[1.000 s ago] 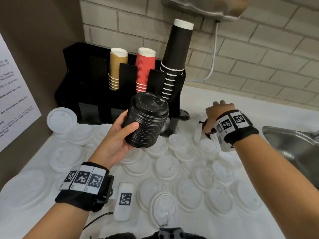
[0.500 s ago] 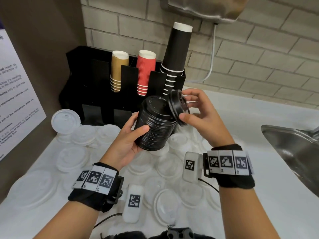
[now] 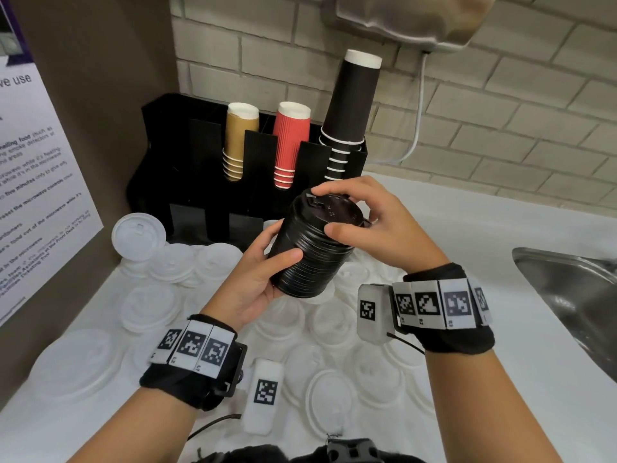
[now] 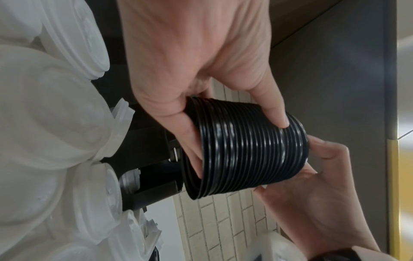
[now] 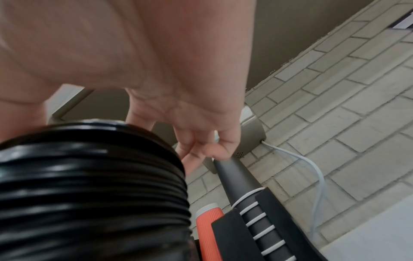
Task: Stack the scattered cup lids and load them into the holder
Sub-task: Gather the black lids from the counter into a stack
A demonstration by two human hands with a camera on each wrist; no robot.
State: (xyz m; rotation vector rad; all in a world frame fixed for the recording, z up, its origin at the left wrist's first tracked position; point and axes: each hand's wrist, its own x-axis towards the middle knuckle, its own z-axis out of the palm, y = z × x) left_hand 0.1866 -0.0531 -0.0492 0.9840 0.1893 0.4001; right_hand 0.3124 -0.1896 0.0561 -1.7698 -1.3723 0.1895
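Two hands on one stack. Left hand [image 3: 257, 279] wraps the lower part of the stack of black lids [image 3: 314, 248], thumb across the front, fingers curled round the far side; the left wrist view confirms it, thumb tip pressed into the ribbed rims. Right hand [image 3: 377, 225] caps the top end, thumb and fingers curled over the rim of the top black lid [image 3: 334, 210]. Looks like it's seating that lid onto the stack; can't tell if it's fully nested.

Stack is held in the air, tilted, top leaning away toward the wall, just in front of the black holder [image 3: 187, 182] and above the counter [image 3: 500, 228]. Not in any slot.

Holder's upper slots carry tan cups [image 3: 238, 142], red cups [image 3: 290, 142] and tall black cups [image 3: 350, 111]. Lower front bays look dark; what's in them can't be made out from here.

Progress, my read: black lids are collected into one stack, close to ready for loading. No loose black lids visible on the counter. White lids [image 3: 320, 329] are the bulk of what's left: dozens lie scattered across the counter, overlapping, one propped upright at the left near the wall poster [image 3: 36, 195]. None of them stacked. So roughly early-to-mid: one colour gathered, nothing visibly loaded, all white ones still to go.

Sink [image 3: 574, 295] sits off to the right, well apart from the work.
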